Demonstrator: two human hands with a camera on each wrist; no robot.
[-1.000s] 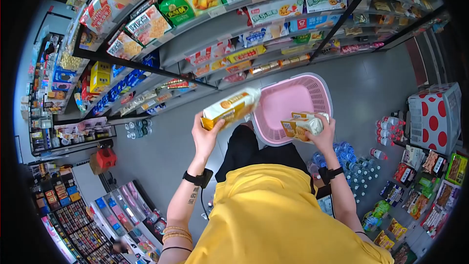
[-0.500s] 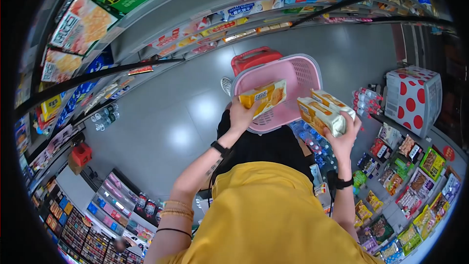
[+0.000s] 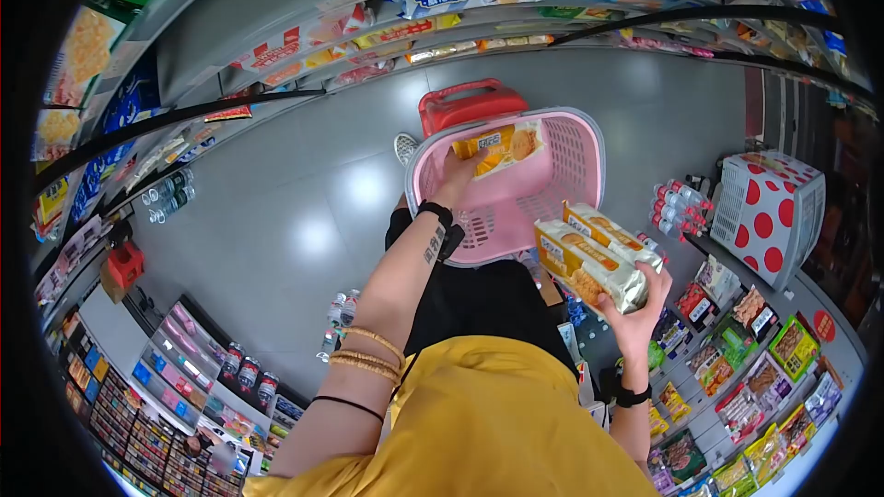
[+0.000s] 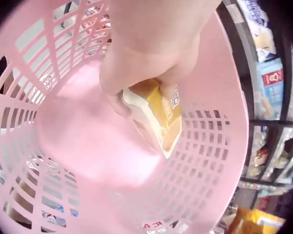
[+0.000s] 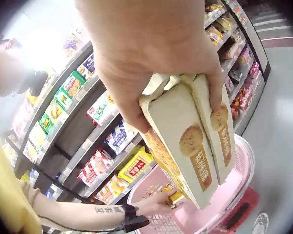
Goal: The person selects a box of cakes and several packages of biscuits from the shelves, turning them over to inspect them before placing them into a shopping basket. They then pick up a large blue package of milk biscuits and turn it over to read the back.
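Observation:
My left hand [image 3: 456,175] reaches inside the pink basket [image 3: 539,186] and grips the end of a yellow-and-white biscuit pack [image 3: 516,147]. In the left wrist view this pack [image 4: 158,117] slants down, close to the basket's slotted wall. Outside the basket's near right corner, my right hand [image 3: 640,299] holds two similar biscuit packs [image 3: 589,262] side by side. Fingers and thumb clasp their silvery ends from both sides. Seen from the right wrist, the pair of packs [image 5: 183,141] shows pale sides with round biscuit pictures, overlapping the basket behind.
Just beyond the pink basket stands a red basket [image 3: 470,109], with a shoe [image 3: 405,147] beside it. Snack shelves [image 3: 304,28] curve across the far side. Bundled bottles [image 3: 680,210], a dotted box [image 3: 769,212] and snack packs [image 3: 737,368] lie to the right.
My left hand has carried its biscuit pack from above the floor into the pink basket. My right hand has moved its two packs from over the basket to outside its near right corner.

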